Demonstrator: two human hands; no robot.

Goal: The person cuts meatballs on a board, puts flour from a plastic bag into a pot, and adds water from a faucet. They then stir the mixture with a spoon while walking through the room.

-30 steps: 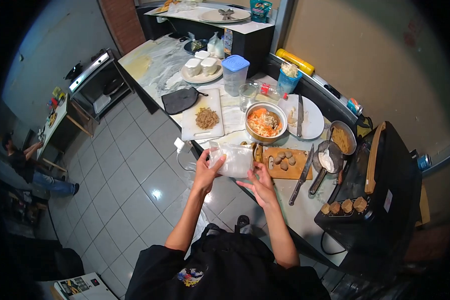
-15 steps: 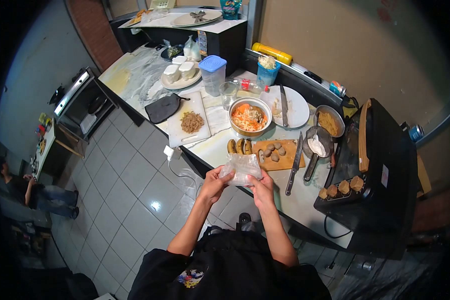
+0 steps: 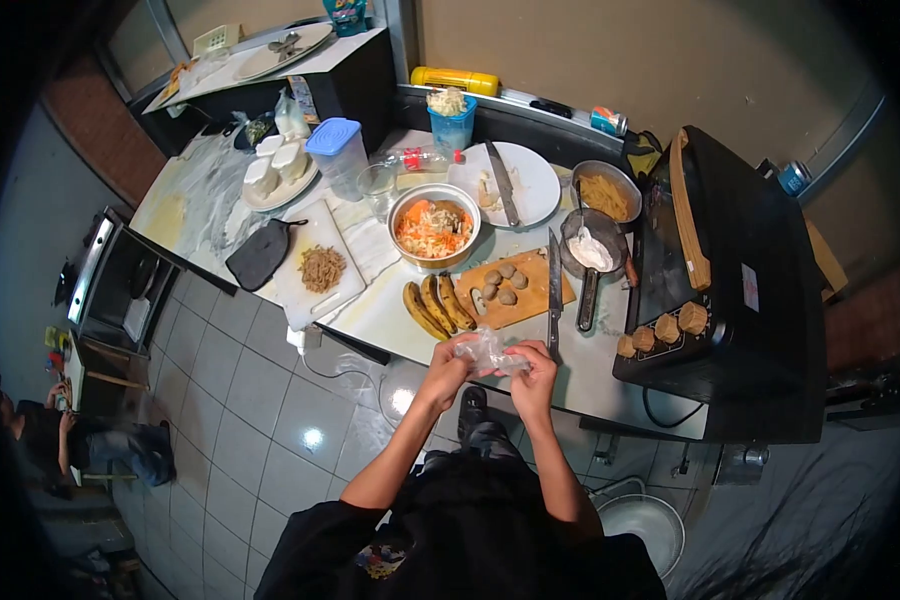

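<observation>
A crumpled clear plastic bag [image 3: 487, 350] is pinched between my two hands, just off the counter's front edge. My left hand [image 3: 446, 372] grips its left end, and my right hand [image 3: 536, 374] holds the right end with the fingers curled in. Beyond the bag lie several bananas [image 3: 438, 304] with dark-spotted peels. Beside them, an orange-brown cutting board [image 3: 530, 278] carries several small round greyish-brown pieces [image 3: 500, 284]. A long knife [image 3: 554, 310] rests along the board's right side.
Further back stand a pot of shredded vegetables [image 3: 432, 228], a plate with a knife [image 3: 540, 180], a pan of white powder [image 3: 590, 250] and a bowl of yellow food [image 3: 610, 195]. A black oven [image 3: 750, 270] occupies the right end. Another person [image 3: 80, 435] is at far left.
The bag has gone from spread out to bunched up between my hands. My view has shifted right, so the bananas now show in full and a metal basin appears at lower right.
</observation>
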